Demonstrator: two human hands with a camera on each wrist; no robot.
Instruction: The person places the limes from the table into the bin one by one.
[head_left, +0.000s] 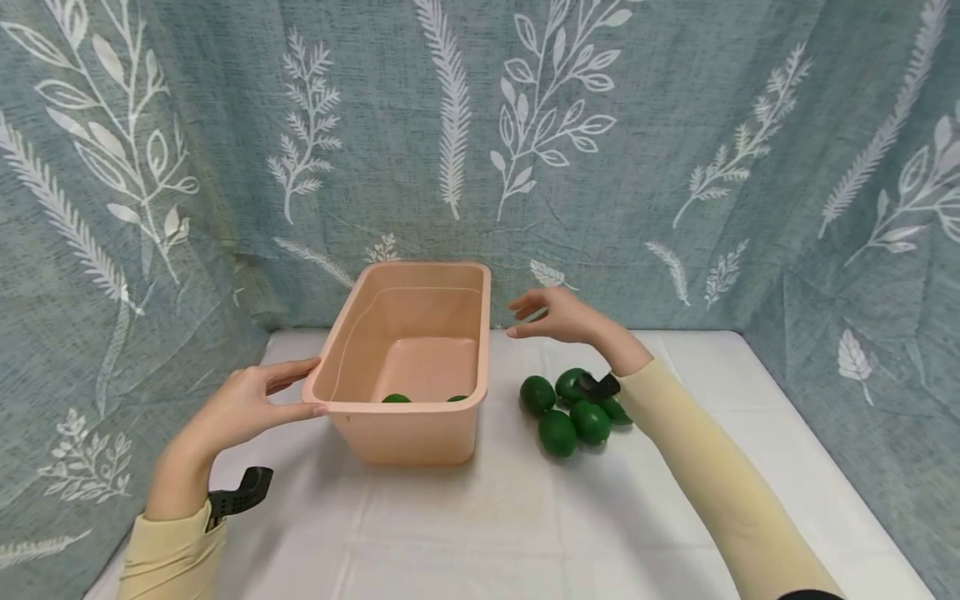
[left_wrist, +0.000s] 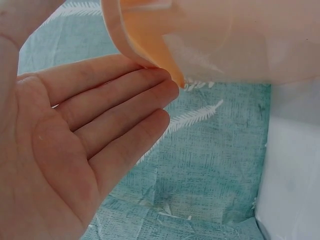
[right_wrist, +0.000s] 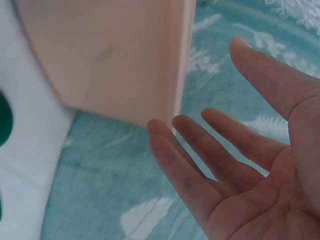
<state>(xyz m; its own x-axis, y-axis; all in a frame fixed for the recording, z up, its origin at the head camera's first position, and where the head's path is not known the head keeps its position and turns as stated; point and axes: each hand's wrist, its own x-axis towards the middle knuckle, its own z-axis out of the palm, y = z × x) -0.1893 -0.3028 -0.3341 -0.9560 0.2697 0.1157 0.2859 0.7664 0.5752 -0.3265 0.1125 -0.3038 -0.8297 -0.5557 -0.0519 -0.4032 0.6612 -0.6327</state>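
A peach-coloured plastic bin (head_left: 408, 435) stands on the table with two green rounded pieces (head_left: 396, 398) showing low inside, mostly hidden by its front rim. My left hand (head_left: 251, 404) is at the near left corner; its straight fingers (left_wrist: 125, 92) touch the rim from outside, the thumb lying along the front. To the right of the bin, my right hand (head_left: 564, 317) hovers with spread, slightly bent fingers and nothing in it. Below that wrist lies a cluster of several dark green, lime-like fruits (head_left: 557, 433), partly covered by the sleeve and wrist strap.
A white cloth (head_left: 465, 533) covers the table. Blue-green curtains (head_left: 405, 125) with white leaf prints hang behind and at both sides. Each wrist wears a black camera strap (head_left: 243, 493).
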